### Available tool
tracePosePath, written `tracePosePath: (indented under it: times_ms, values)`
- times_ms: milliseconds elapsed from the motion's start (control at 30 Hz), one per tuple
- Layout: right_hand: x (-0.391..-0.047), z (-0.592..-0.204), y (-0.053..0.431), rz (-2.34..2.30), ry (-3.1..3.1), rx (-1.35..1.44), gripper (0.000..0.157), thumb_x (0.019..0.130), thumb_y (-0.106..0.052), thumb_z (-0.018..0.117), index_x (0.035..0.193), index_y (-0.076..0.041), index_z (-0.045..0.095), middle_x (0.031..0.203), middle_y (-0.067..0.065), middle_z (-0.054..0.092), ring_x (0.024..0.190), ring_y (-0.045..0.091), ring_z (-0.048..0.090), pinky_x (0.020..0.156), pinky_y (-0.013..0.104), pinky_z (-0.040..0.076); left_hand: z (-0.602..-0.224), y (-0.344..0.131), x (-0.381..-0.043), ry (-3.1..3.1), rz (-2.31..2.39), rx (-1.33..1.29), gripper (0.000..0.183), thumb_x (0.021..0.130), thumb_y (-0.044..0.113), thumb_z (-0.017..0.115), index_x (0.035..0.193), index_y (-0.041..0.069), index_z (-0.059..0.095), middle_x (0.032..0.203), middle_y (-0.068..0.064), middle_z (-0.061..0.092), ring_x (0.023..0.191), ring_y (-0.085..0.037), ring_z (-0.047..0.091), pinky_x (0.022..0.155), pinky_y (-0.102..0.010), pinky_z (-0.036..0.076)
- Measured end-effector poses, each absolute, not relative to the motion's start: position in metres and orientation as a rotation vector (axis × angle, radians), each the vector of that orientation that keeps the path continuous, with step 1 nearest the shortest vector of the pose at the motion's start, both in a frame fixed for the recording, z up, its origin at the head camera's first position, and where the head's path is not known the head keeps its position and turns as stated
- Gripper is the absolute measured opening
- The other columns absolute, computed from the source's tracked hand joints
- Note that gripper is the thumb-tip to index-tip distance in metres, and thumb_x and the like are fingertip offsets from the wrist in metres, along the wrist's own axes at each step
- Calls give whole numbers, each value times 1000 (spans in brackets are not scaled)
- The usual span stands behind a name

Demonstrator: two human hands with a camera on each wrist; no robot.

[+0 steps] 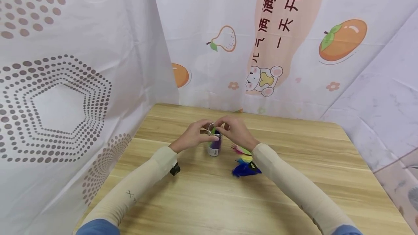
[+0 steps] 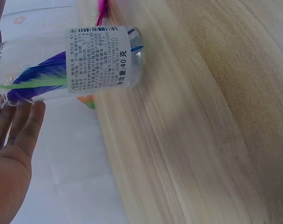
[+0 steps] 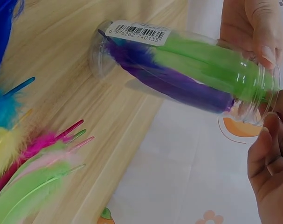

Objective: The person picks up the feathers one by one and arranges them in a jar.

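Observation:
A clear plastic jar with a white label stands upright on the table, holding a green feather and a purple-blue feather. My left hand grips the jar near its neck, thumb on the near side and fingers round the far side. Over the open mouth, my right hand has its thumb and fingertips at the rim, pinching the upper end of the green feather. Inside the jar, blue quill ends show at the base in the left wrist view.
Loose feathers lie right of the jar, under the right forearm: a dark blue feather, a yellow feather and a light green feather beside pink ones. A small black object sits by the left wrist. Printed curtains hang behind the table.

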State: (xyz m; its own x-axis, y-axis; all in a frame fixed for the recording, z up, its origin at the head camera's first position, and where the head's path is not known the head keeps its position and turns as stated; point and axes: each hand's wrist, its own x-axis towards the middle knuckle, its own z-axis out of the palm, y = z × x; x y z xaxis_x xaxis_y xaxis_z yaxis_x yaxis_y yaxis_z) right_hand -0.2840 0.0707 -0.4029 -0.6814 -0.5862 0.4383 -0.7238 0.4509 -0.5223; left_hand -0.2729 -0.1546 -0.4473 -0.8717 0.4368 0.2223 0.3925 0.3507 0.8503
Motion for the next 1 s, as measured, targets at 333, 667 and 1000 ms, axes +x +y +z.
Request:
tracePosePath:
  times_ms: [333,667,1000]
  values:
    - [-285,-403,66,1081,-2565,1123,8,96,-10,75,103,-13,76,101,-1,75,67,12,59,55,26,49,-444,-152,-270,2573,1560,768,48,87,47,82,128,27,66,119,6,65,110,-12,61,103,-34,52]
    - [-286,-403,74,1082,-2545,1090,6,98,-13,73,103,-13,76,102,-3,73,67,18,58,55,27,47,-443,-153,-270,2572,1553,767,52,87,47,82,132,27,65,122,3,66,110,-13,61,103,-38,52]
    - [-289,-406,87,1093,-2511,1098,10,101,-20,71,103,-13,76,102,-4,71,67,17,57,56,27,48,-444,-153,-269,2547,1603,793,51,88,41,83,132,23,65,119,5,67,110,-17,64,102,-38,53]
